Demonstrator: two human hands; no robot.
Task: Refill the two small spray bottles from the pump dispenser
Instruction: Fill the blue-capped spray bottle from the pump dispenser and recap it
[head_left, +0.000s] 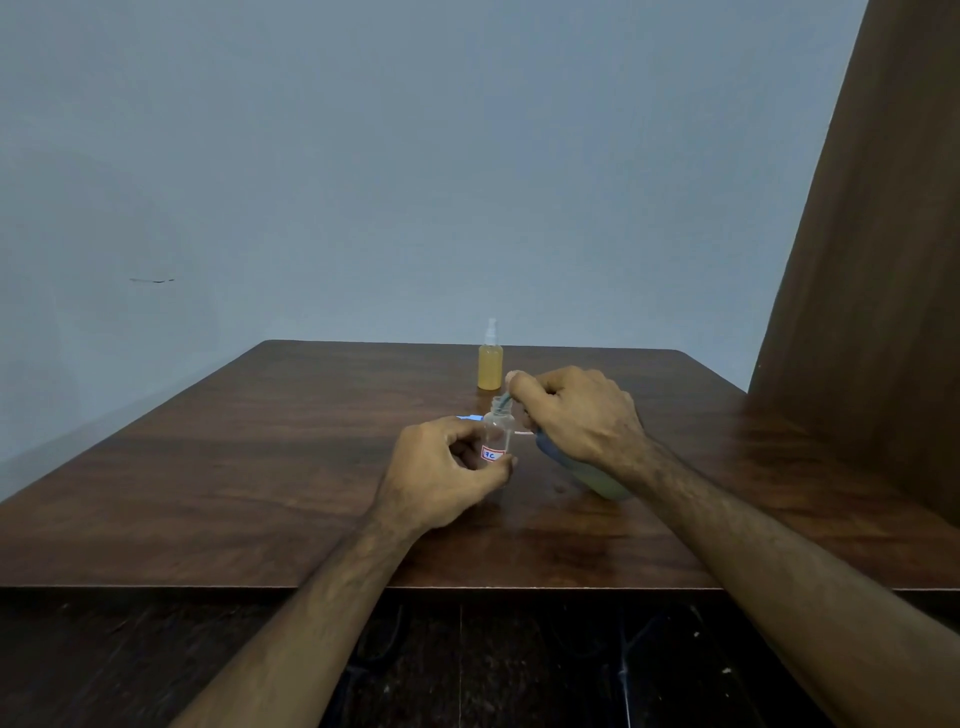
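Observation:
A small clear spray bottle (497, 435) with a red-bordered label stands uncapped on the wooden table (260, 467). My left hand (441, 475) holds it by its lower part. My right hand (576, 415) is curled over the head of the pump dispenser (597, 480), whose pale body shows under my wrist. The dispenser's spout points into the small bottle's mouth. A second small spray bottle (490, 358), full of yellow liquid and with its sprayer on, stands farther back.
A small white-blue object (470, 417) lies on the table behind the clear bottle, mostly hidden. A brown curtain (872, 260) hangs at the right, touching the table's far right side. A blue-grey wall stands behind the table.

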